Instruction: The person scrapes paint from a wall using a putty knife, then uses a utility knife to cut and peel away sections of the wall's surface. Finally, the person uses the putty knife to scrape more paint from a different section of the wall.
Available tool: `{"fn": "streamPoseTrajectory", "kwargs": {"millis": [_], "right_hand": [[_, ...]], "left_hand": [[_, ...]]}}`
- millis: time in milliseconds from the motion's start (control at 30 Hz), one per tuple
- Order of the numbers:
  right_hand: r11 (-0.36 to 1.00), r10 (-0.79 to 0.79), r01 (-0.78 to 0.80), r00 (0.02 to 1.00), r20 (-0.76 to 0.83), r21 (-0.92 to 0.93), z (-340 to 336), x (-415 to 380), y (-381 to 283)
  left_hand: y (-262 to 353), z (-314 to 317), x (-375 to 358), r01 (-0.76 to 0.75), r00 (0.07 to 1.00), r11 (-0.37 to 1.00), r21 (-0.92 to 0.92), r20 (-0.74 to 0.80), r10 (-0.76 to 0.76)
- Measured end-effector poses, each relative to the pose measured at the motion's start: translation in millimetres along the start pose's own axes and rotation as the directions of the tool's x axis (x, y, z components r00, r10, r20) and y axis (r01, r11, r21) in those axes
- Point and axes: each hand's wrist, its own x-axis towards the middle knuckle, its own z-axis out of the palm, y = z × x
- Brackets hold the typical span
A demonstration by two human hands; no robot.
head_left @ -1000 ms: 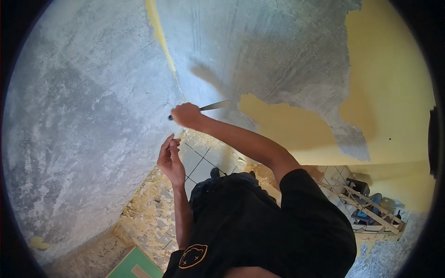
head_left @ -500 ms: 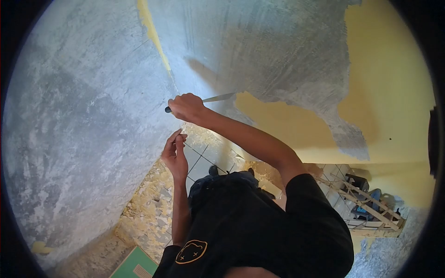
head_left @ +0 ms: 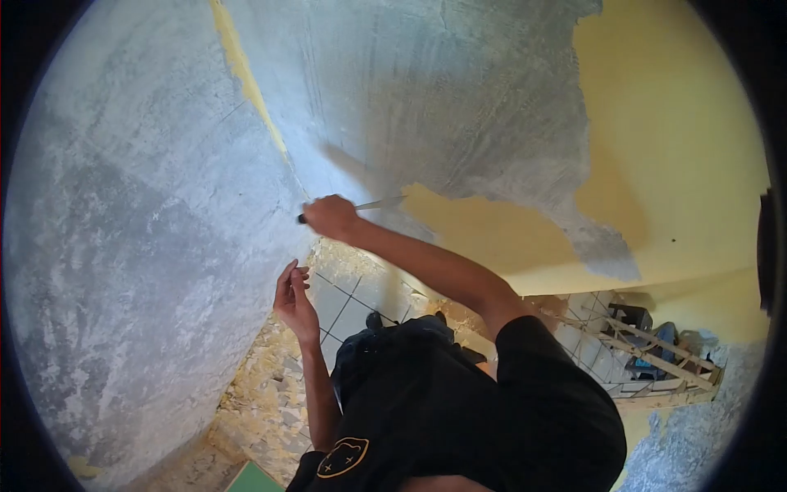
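Note:
My right hand (head_left: pixel 331 218) is closed around the dark handle of a paint scraper (head_left: pixel 381 202). The thin metal blade points right, with its tip at the ragged edge of the yellow paint (head_left: pixel 484 230) on the wall. Grey bare plaster (head_left: pixel 459 107) surrounds that patch above. Lower and to the left, my left hand (head_left: pixel 297 307) hovers in front of the left wall (head_left: pixel 139 246), fingers loosely curled and apart, with nothing visible in them.
Peeled paint flakes (head_left: pixel 266 385) lie along the foot of the left wall, on light floor tiles (head_left: pixel 332 303). A wooden ladder-like frame (head_left: pixel 656 357) lies at right beside dark and blue items (head_left: pixel 664 340). A green panel (head_left: pixel 254 480) shows at the bottom. A yellow strip (head_left: pixel 250 82) runs down the corner.
The view has shifted, so the walls appear lower and further left. My right hand keeps its grip on the scraper, its blade still at the yellow paint's edge. My left hand stays loosely curled.

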Motion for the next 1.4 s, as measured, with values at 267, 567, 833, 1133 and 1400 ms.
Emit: {"fn": "streamPoseTrajectory", "kwargs": {"millis": [267, 567, 833, 1133, 1400], "right_hand": [[0.999, 0.048, -0.049, 0.992, -0.113, -0.006, -37.1, 17.0, 10.5], [0.996, 0.069, -0.056, 0.975, -0.210, 0.070, -25.5, -54.3, -0.8], [0.997, 0.071, -0.043, 0.851, -0.520, 0.065, -148.4, -34.8, -33.8], [0.972, 0.223, -0.193, 0.935, -0.276, 0.132, -67.7, -14.4, 23.0], [0.997, 0.038, -0.005, 0.886, -0.462, 0.073, -116.7, -8.7, -12.8]], "left_hand": [[5.5, -5.3, 2.8, 0.047, 0.999, 0.999, -0.024, 0.001, -0.047], [-14.0, -24.5, -0.9, 0.097, 0.995, 0.993, 0.061, 0.026, -0.099], [-15.3, 1.2, 6.5, 0.086, 0.981, 0.995, 0.046, 0.168, -0.093], [-2.4, -9.2, 7.5, -0.026, 0.993, 0.999, 0.022, 0.115, 0.024], [-16.5, -31.3, -5.8, 0.064, 0.996, 0.996, 0.067, 0.051, -0.067]]}}
